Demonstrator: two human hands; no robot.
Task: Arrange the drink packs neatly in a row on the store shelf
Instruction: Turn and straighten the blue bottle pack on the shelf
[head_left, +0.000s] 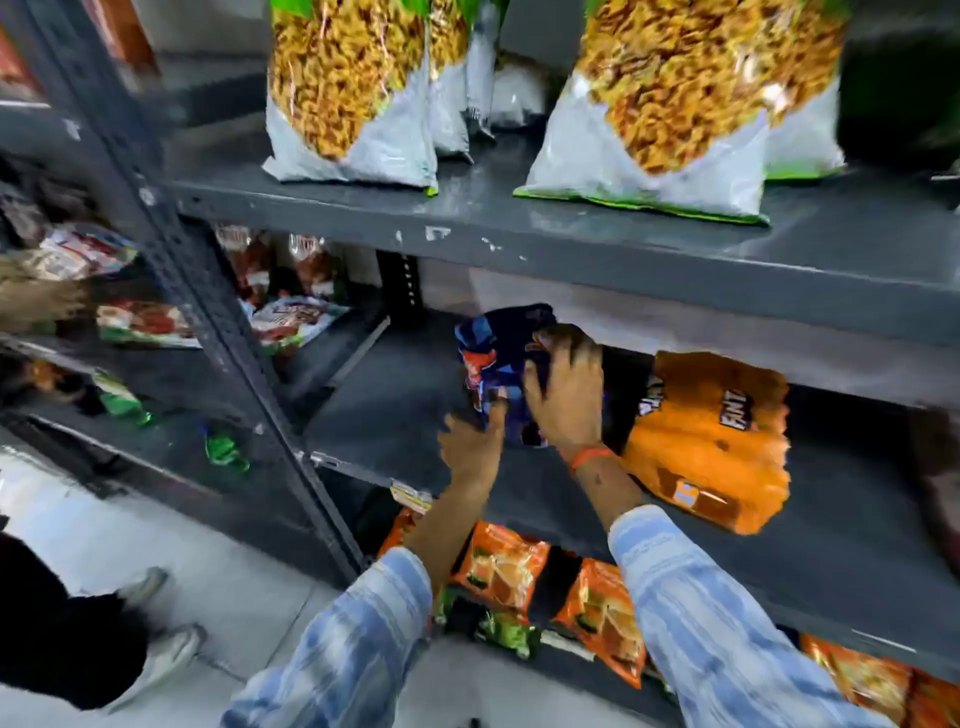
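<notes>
The right hand (563, 395) covers the middle of the dark blue plastic-wrapped drink pack (496, 358), whose print blurs beyond reading. The orange plastic-wrapped drink pack (711, 441) shows only part of its lettering. The top edge crops the yellow snack bags (353, 88).

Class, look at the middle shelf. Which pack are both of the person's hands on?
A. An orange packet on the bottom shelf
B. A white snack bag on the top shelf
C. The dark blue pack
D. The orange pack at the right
C: the right hand lies over the dark blue pack and the left hand touches its lower edge, while the orange pack sits untouched beside it.
</notes>
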